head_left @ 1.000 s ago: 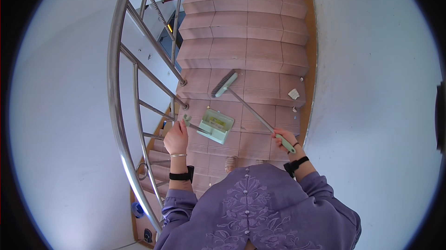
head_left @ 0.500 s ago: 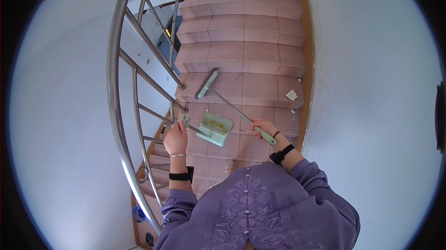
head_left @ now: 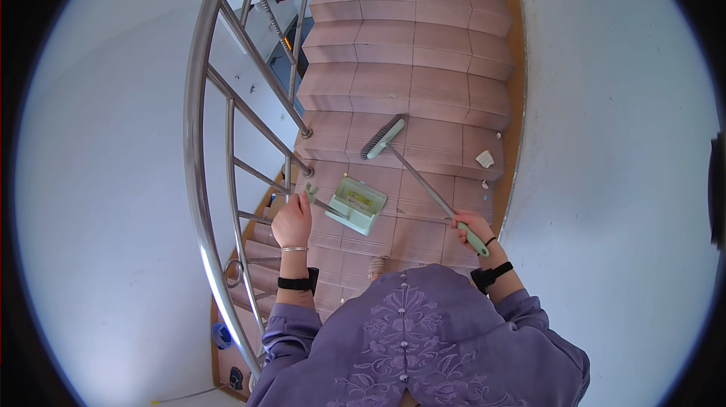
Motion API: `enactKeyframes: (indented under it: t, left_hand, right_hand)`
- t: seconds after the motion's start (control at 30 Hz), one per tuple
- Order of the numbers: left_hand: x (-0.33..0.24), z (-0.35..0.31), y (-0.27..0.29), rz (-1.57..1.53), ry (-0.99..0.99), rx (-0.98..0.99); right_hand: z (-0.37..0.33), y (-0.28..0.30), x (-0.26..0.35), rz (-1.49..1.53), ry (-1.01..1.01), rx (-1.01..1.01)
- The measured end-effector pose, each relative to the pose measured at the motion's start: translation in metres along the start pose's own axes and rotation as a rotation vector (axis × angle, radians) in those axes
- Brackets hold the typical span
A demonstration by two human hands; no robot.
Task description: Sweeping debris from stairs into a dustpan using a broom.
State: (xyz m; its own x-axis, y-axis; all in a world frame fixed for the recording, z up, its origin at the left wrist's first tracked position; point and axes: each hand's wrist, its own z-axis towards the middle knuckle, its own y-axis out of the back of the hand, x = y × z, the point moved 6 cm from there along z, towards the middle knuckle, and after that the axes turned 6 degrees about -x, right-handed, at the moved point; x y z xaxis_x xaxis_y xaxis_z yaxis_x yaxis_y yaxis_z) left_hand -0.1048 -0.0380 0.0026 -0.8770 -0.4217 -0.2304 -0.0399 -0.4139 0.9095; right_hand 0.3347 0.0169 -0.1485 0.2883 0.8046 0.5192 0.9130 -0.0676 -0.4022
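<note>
So: railing (head_left: 194, 119) left of left hand (head_left: 292, 220), fingers holding dustpan (head_left: 363, 222); tiles (head_left: 416, 237) open between fingers; I see right hand (head_left: 472, 230) gripping broom (head_left: 424, 183), long axis slanting forward-left.

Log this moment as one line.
left hand: holds dustpan | right hand: holds broom | white scrap: on step, near wall

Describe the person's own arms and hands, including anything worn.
The left hand is ungloved, with a silvery bracelet, black strap and purple sleeve behind it. The right hand, also ungloved, has a thin dark band, another black strap and matching sleeve.
</note>
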Motion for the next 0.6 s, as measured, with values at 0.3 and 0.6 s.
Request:
enactKeyframes:
  t: [0.3,0.6]
  left_hand:
    - [-0.003,0.006,0.000,-0.005,-0.008,-0.005]
    - [-0.005,0.001,0.004,0.007,-0.032,-0.027]
  right_hand:
    - [0.034,-0.092,0.020,-0.171,0.060,0.111]
    - [0.101,-0.148,0.008,-0.051,-0.098,0.156]
